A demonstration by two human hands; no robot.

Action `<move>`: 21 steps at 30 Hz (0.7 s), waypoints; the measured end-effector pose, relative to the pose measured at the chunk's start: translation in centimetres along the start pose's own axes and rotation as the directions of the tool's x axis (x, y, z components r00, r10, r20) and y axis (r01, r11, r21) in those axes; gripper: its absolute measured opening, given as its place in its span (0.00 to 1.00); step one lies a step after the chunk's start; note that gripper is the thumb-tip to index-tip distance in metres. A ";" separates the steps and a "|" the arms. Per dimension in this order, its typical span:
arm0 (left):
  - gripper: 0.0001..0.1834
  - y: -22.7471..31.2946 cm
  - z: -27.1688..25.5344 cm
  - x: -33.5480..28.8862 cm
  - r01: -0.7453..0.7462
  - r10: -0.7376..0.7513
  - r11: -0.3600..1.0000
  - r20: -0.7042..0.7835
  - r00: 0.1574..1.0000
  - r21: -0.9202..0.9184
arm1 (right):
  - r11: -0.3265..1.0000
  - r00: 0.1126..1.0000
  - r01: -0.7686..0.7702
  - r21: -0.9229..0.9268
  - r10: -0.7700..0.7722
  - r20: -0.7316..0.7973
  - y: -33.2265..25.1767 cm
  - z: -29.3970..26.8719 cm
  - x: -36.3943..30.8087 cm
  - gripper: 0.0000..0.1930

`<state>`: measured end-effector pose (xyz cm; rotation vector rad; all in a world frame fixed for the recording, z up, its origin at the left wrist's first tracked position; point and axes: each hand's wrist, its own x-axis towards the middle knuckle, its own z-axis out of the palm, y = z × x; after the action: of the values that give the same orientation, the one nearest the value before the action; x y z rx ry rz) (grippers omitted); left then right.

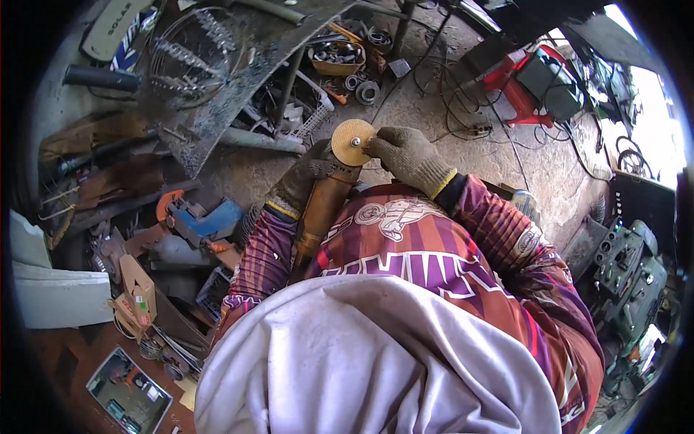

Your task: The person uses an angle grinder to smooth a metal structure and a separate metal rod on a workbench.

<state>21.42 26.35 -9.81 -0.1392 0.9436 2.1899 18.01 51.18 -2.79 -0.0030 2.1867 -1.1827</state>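
An angle grinder (321, 208) with a worn yellow-brown body stands in front of my chest, its head end away from me. A round tan disc (344, 152) sits on that end, with a metal nut at its centre. My left hand (298, 179), in a grey knitted glove, is wrapped round the grinder just behind the disc; its fingers are partly hidden. My right hand (413, 155), gloved alike, has its fingers closed at the disc's right edge, by the nut. The fingertips are too small to make out fully.
A metal table (246, 76) with a coiled wire ring (191, 54) stands at the far left. A yellow tub (337, 59) of metal parts lies on the floor beyond. Cables and a red stool (517, 87) are at the far right, machinery (632, 271) nearer right, and boxes (136, 296) at left.
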 end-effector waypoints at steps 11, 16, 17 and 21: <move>0.38 -9.9 4.9 7.5 0.224 -0.223 0.975 0.159 0.962 0.010 | 0.993 0.937 0.117 -0.028 -0.120 -0.328 14.9 -9.5 -8.9 0.20; 0.38 -12.1 7.4 10.8 0.292 -0.307 0.951 0.196 0.931 0.102 | 0.955 0.857 0.273 0.117 -0.186 -0.480 17.2 -13.9 -15.7 0.15; 0.39 -11.9 8.7 11.7 0.326 -0.345 0.937 0.185 0.920 0.128 | 0.952 0.804 0.306 0.003 -0.257 -0.536 17.7 -14.5 -16.5 0.15; 0.36 -11.3 10.8 13.1 0.418 -0.449 0.882 0.117 0.886 0.218 | 0.874 0.632 0.401 -0.273 -0.480 -0.608 17.9 -15.6 -17.8 0.14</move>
<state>21.43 46.45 -13.35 -0.0708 0.9168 1.6624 28.87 78.67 -0.67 -0.2158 3.0158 -1.4865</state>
